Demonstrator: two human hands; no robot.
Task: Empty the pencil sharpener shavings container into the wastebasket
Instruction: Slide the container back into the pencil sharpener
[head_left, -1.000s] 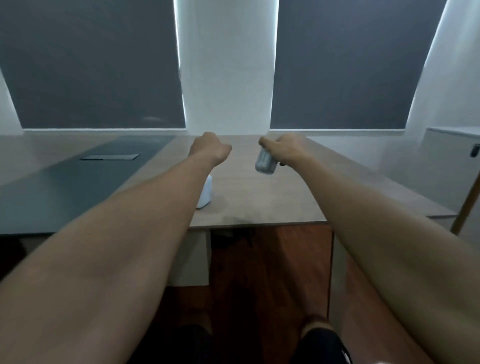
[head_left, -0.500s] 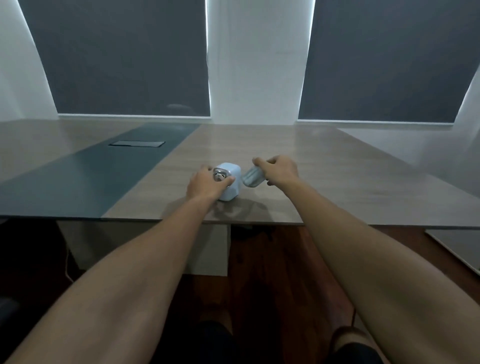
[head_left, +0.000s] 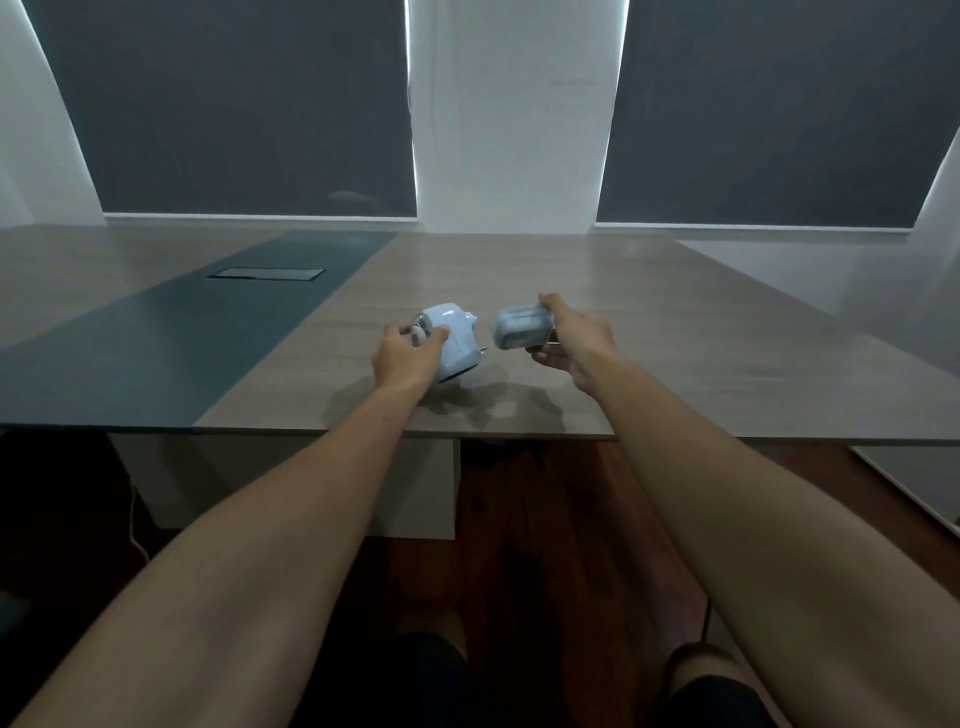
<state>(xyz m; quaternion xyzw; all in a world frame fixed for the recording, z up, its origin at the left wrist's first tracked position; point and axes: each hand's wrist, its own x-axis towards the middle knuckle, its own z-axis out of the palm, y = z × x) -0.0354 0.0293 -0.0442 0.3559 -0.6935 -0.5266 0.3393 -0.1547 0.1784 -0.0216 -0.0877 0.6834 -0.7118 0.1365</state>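
A pale blue pencil sharpener (head_left: 457, 343) is tilted up on the wooden table (head_left: 675, 364), its base lifted at the near side. My left hand (head_left: 408, 356) grips it from the left, over its metal front. My right hand (head_left: 571, 335) holds the translucent grey shavings container (head_left: 517, 327) just right of the sharpener, a small gap between the two. No wastebasket is in view.
The table has a dark grey strip (head_left: 182, 338) on its left with a flat cable hatch (head_left: 267, 274). Its near edge runs across the middle of the view. Below lies a reddish wood floor (head_left: 545, 545). Dark blinds cover the windows behind.
The view swung left and down. My left hand took hold of the sharpener and tilted it up. The container in my right hand came down level with the sharpener's side.
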